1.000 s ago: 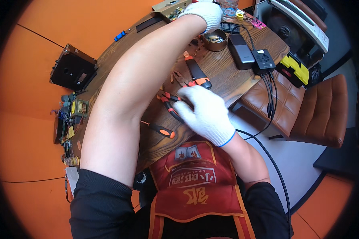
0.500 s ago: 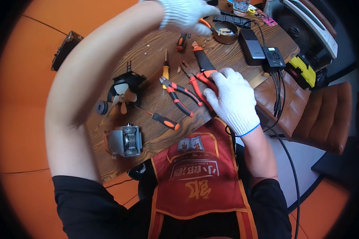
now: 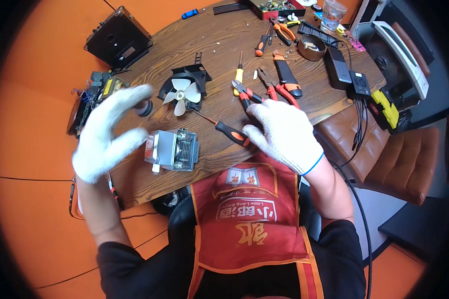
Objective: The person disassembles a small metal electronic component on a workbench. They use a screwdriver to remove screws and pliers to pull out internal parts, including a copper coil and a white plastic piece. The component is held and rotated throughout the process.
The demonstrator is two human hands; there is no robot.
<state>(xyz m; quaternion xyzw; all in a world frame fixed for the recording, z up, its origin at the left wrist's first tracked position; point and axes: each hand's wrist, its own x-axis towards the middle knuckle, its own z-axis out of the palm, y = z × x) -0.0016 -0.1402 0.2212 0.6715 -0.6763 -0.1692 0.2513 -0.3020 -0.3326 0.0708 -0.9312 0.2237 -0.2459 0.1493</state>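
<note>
My left hand (image 3: 110,132), in a white knit glove, hovers over the table's left side, thumb and fingers apart, holding nothing. Just right of it sits a silver finned metal part (image 3: 172,149), apparently a magnetron. Beyond that lies a fan (image 3: 181,94) with white blades in a black frame. My gloved right hand (image 3: 287,134) rests palm down at the near edge, its thumb spread from the fingers. It partly covers the handles of diagonal cutters (image 3: 245,93) and red-handled pliers (image 3: 270,85). An orange-and-black screwdriver (image 3: 232,133) points from its thumb toward the fan.
Farther back lie a yellow screwdriver (image 3: 239,77), a black-and-orange utility knife (image 3: 286,74), orange-handled pliers (image 3: 284,33) and a round brown bowl (image 3: 312,47). A power bank (image 3: 337,69) with cables stands right. Brown seats (image 3: 399,159) adjoin the right edge; a dark box (image 3: 118,39) is beyond the left.
My left hand has come back from the far side to beside the metal part; orange-handled pliers lie where it was reaching. My right hand stays near the pliers. The view has shifted.
</note>
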